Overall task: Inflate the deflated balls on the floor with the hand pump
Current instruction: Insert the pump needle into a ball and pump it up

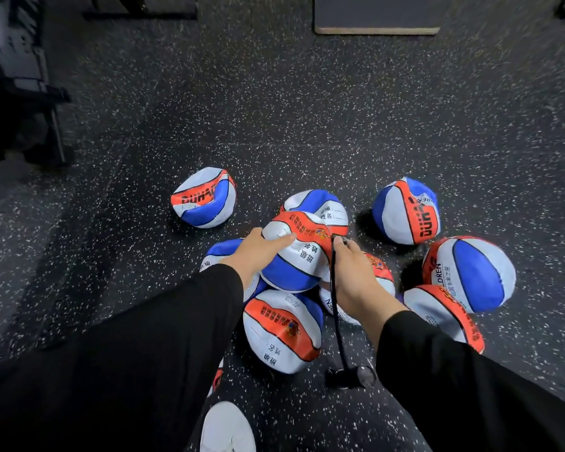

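Observation:
Several deflated red, white and blue balls lie heaped on the speckled black floor. My left hand [258, 249] grips the top ball [296, 259] from its left side, thumb lying over the white panel. My right hand [356, 272] pinches the end of the pump's black hose [336, 318] against the red band of that same ball. The hose runs down to the black pump [351, 376] lying on the floor between my arms. Whether the needle is inside the valve is hidden by my fingers.
Loose dented balls lie at the left [204, 197], at the right [406, 210] and at the far right [470, 277]. Another ball [282, 331] lies just below the held one. My white shoe [225, 429] is at the bottom. A dark mat [377, 14] and gym equipment [23, 76] stand farther off.

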Demonstrator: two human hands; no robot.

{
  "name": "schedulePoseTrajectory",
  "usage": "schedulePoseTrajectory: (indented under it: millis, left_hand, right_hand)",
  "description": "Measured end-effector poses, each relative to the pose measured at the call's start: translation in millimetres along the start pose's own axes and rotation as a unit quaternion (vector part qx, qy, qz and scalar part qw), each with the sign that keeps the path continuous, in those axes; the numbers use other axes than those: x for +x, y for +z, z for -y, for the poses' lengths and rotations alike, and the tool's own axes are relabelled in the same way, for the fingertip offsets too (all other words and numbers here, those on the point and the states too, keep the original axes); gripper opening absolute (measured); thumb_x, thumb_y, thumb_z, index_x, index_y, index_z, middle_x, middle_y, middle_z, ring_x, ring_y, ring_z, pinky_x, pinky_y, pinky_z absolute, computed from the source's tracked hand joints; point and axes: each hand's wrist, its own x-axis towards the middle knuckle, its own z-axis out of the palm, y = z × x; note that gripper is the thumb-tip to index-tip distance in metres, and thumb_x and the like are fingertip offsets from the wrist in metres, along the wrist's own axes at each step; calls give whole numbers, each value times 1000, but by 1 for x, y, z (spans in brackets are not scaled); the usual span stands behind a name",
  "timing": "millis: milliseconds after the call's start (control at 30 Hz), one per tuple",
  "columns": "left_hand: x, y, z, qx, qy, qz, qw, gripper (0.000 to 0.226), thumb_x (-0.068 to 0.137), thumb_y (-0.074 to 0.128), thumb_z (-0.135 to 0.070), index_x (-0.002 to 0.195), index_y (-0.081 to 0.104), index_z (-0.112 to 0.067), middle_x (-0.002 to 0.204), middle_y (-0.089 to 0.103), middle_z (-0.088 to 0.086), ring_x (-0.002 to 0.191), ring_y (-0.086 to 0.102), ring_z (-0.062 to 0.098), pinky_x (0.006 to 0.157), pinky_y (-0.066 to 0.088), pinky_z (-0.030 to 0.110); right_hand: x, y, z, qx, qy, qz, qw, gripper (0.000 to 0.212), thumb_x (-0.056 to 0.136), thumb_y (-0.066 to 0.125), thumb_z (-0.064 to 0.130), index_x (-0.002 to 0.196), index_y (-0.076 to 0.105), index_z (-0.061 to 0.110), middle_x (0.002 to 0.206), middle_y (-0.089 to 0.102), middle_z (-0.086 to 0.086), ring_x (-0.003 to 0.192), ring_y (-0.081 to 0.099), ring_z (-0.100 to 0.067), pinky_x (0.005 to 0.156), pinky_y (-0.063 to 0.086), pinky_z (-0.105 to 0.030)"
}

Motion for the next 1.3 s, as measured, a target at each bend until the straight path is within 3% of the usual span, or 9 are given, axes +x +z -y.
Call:
schedulePoseTrajectory:
  millis: [133,267,433,600,767,867,1000,1167,1300]
  left_hand:
    - [-15,5,6,-38,15,-33,999,78,69,84,-51,132,59,-12,124,69,3,106,67,18,74,54,33]
    - [-59,15,-9,-137,38,-37,989,65,78,86,-48,128,55,-18,108,70,-3,96,67,12,67,48,30]
    - [-127,13,-33,-154,116,-55,980,52,81,85,-49,111,54,-20,107,65,0,93,63,13,72,47,29]
    - [-197,-7,-56,-162,192,-53,967,57,79,87,-48,112,60,-10,113,72,14,101,73,28,80,58,38]
    - [-255,-15,-71,-167,256,-30,952,69,70,87,-57,107,58,-7,118,68,24,111,70,38,101,53,61]
    - [-280,-15,-75,-174,281,-39,943,81,66,89,-63,107,57,-2,118,65,29,106,71,37,101,52,63]
    - [-300,-11,-79,-170,319,-60,931,41,83,86,-37,110,65,-14,106,76,7,100,73,18,87,59,41]
    - [-305,-5,-86,-326,283,-24,902,49,95,58,-54,113,66,-9,121,73,20,117,69,28,108,51,52]
    - [-293,-7,-88,-353,233,-23,906,76,86,74,-60,131,58,-1,126,71,21,118,69,27,111,49,57]
  right_hand:
    - [-9,-2,3,31,-24,-16,999,24,105,49,30,117,56,10,106,67,-4,96,68,-24,96,54,-60]
    - [-47,-15,16,6,-71,-50,996,32,93,56,46,112,58,20,113,64,-15,103,64,-38,97,52,-59]
    - [-124,-45,44,-13,-158,-35,987,24,108,40,35,120,57,24,110,66,10,84,62,13,62,47,-7]
    - [-185,-78,75,7,-230,22,973,28,107,39,42,119,58,27,125,70,9,120,65,-10,104,50,-50]
    - [-241,-90,104,27,-266,58,962,24,108,41,37,116,59,22,120,73,10,115,68,-12,100,53,-52]
    - [-259,-94,105,2,-296,46,954,24,109,39,31,113,60,20,101,73,24,94,69,4,82,60,-27]
    - [-270,-91,102,39,-298,56,952,23,106,43,40,103,65,32,120,72,3,120,64,-29,100,51,-62]
    - [-269,-95,100,66,-313,47,946,21,104,43,42,106,64,38,121,72,4,121,65,-22,108,46,-55]
    - [-263,-97,101,31,-324,29,945,24,101,43,49,110,62,38,121,72,5,120,65,-19,107,44,-56]
